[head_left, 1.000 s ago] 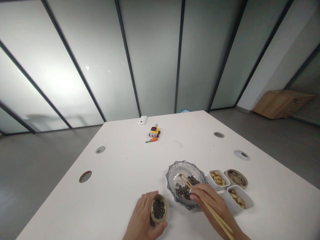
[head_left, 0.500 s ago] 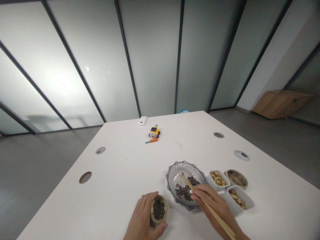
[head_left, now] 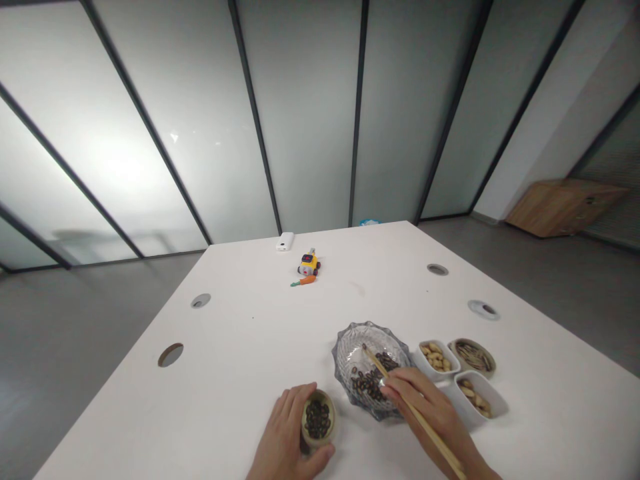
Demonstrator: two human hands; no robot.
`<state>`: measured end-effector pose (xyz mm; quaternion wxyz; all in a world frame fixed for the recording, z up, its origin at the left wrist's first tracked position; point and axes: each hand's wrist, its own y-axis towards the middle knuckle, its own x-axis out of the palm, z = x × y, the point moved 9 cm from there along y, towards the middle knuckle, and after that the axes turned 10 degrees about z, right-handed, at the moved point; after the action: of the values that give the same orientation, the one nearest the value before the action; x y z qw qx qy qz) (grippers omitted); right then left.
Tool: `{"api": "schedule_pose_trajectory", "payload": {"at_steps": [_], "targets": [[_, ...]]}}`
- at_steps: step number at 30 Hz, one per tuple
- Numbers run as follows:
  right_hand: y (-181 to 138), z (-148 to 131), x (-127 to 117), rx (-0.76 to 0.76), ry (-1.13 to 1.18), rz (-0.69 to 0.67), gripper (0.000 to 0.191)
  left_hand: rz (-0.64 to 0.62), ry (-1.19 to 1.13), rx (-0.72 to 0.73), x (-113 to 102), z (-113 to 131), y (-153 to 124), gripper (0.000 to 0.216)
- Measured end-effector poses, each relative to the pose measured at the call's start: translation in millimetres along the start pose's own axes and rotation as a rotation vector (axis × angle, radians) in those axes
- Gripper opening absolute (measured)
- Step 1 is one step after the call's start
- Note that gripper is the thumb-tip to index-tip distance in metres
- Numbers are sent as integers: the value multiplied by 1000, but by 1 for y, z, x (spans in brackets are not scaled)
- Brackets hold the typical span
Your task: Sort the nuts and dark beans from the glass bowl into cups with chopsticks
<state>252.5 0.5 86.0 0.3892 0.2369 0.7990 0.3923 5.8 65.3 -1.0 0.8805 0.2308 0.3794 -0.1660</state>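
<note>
My left hand (head_left: 283, 437) wraps round a small tan cup (head_left: 318, 420) of dark seeds near the table's front edge. My right hand (head_left: 430, 413) grips a pair of wooden chopsticks (head_left: 400, 397). Their tips reach into a clear glass bowl (head_left: 371, 367) that holds more dark seeds. The tips look pressed together above the seeds at the bowl's far side.
Three small white dishes of nuts and seeds (head_left: 463, 373) stand right of the glass bowl. A yellow toy (head_left: 309, 263), an orange toy carrot (head_left: 305, 281) and a white box (head_left: 285, 241) lie at the far end of the white table (head_left: 250, 347), which has round cable holes (head_left: 171, 354).
The chopstick tips have closed together and shifted slightly toward the far side of the glass bowl. My left hand and the cup have stayed put.
</note>
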Motion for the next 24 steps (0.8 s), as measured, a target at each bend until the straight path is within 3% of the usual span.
{"api": "schedule_pose_trajectory", "payload": {"at_steps": [24], "targets": [[4,6,1,66,36,-25,24,-26,-35,-40,2,-2,2,78]]}}
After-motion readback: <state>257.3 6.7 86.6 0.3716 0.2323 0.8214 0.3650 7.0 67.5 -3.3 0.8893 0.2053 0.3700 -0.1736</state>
